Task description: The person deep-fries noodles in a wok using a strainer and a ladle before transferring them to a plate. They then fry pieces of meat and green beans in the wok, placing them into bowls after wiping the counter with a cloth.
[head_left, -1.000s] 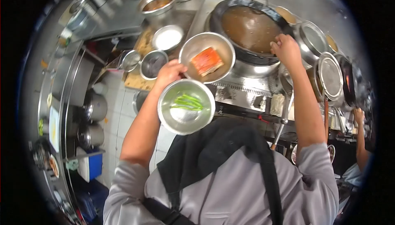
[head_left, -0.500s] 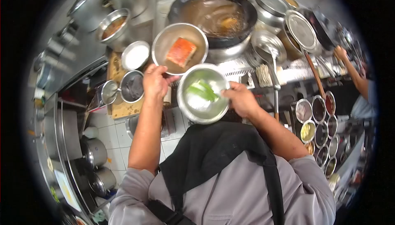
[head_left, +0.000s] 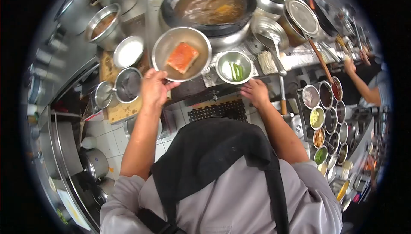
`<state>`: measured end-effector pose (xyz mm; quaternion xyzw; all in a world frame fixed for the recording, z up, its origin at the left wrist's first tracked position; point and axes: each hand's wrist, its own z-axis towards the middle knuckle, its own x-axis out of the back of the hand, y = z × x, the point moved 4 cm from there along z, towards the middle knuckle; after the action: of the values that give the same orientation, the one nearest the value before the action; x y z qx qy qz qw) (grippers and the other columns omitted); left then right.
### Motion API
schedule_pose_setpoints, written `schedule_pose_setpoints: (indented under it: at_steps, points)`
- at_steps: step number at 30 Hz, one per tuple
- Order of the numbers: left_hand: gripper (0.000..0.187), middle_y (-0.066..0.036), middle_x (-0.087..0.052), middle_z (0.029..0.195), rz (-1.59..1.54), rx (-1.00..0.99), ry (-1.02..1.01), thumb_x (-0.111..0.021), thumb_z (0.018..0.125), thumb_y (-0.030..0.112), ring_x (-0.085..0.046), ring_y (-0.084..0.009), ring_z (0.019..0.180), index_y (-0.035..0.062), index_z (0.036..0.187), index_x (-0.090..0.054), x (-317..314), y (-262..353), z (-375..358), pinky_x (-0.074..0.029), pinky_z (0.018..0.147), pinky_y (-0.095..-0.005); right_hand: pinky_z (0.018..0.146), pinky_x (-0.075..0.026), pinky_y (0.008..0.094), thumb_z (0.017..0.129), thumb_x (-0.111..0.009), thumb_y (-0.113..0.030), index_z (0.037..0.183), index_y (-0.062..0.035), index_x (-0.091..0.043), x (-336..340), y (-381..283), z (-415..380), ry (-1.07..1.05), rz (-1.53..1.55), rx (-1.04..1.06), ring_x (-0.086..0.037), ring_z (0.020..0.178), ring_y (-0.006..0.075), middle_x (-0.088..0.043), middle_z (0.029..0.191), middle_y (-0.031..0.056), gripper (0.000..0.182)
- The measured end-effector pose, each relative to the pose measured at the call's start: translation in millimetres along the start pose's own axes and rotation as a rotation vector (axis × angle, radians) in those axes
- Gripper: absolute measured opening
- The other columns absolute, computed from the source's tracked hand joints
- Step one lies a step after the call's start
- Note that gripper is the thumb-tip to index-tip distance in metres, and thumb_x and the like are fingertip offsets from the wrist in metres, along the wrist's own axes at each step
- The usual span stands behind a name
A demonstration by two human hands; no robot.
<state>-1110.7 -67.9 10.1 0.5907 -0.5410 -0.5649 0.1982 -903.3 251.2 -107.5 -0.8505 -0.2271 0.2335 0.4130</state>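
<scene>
My left hand [head_left: 154,87] grips the near rim of a wide metal bowl [head_left: 201,65], its fingers closed on the edge. Inside lies a thick orange-red block with pale sides [head_left: 183,58], perhaps meat or fish. To the right, a smaller metal bowl [head_left: 222,72] with green vegetable strips [head_left: 236,71] rests on the counter's front ledge. My right hand [head_left: 256,92] is just below that bowl's near rim, fingers stretched out and holding nothing. Behind both bowls stands a large black wok [head_left: 168,11] of brown liquid.
A ladle [head_left: 277,52] and a long-handled strainer [head_left: 302,15] lie right of the wok. Bowls of ingredients [head_left: 317,117] line the right side. On the left are a white bowl [head_left: 128,52], a grey-filled pot [head_left: 128,86] and tall pots. Another person's hand [head_left: 350,66] is at far right.
The small bowl of green strips has moved from in front of my chest forward and right onto the ledge. My right hand has let go of it. My left hand still holds the wide bowl.
</scene>
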Motion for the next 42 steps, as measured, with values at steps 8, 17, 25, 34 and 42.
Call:
schedule_pose_setpoints:
  at_steps: [8, 17, 25, 34, 42]
  points:
    - [0.009, -0.013, -0.065, 0.093, 0.207, 0.000, -0.048, -0.053, 0.086, -0.001, -0.068, -0.0218, 0.071, -0.0002, 0.094, -0.056, -24.8, -1.2, 3.2, -0.062, 0.056, -0.0358, 0.085, -0.050, 0.0391, 0.076, -0.074, -0.009, 0.109, -0.0041, -0.062, -143.2, -139.3, -115.5, -0.442, -1.035, 1.431, -0.061, 0.094, 0.0315, -0.065, 0.102, 0.0128, 0.035]
    - [0.006, -0.012, -0.064, 0.086, 0.277, -0.039, -0.025, -0.055, 0.085, 0.000, -0.068, -0.0209, 0.070, -0.0004, 0.091, -0.055, -66.8, 12.1, -17.6, -0.063, 0.052, -0.0351, 0.100, -0.042, 0.0455, 0.067, -0.080, -0.017, 0.126, -0.0113, -0.056, -173.4, -167.2, -108.1, -0.747, -1.296, 1.547, -0.051, 0.117, 0.0324, -0.057, 0.120, 0.0115, 0.065]
    - [0.013, -0.006, -0.059, 0.080, 0.243, 0.024, 0.016, -0.059, 0.082, -0.003, -0.063, -0.0177, 0.063, 0.0049, 0.075, -0.051, -87.1, 0.1, -28.3, -0.061, 0.048, -0.0337, 0.093, -0.041, 0.0428, 0.070, -0.073, -0.018, 0.127, -0.0132, -0.058, -183.3, -157.7, -88.3, -0.909, -1.405, 1.721, -0.054, 0.108, 0.0282, -0.059, 0.109, 0.0082, 0.060]
    - [0.006, -0.007, -0.064, 0.086, 0.023, 0.111, 0.122, -0.056, 0.086, 0.001, -0.065, -0.0188, 0.066, 0.0058, 0.090, -0.058, -66.3, -16.1, -39.4, -0.061, 0.055, -0.0373, 0.090, -0.046, 0.0429, 0.064, -0.079, -0.022, 0.129, -0.0105, -0.055, -211.9, -163.8, -85.9, -1.109, -1.500, 1.524, -0.060, 0.102, 0.0298, -0.062, 0.103, 0.0112, 0.070]
    - [0.010, -0.010, -0.064, 0.087, 0.004, -0.007, 0.344, -0.053, 0.086, 0.000, -0.066, -0.0170, 0.073, -0.0012, 0.095, -0.056, -20.0, -7.8, -79.0, -0.062, 0.057, -0.0321, 0.088, -0.053, 0.0382, 0.066, -0.079, -0.034, 0.132, -0.0059, -0.052, -291.9, -285.8, 9.7, -0.557, -1.483, 1.155, -0.066, 0.101, 0.0353, -0.069, 0.106, 0.0206, 0.077]
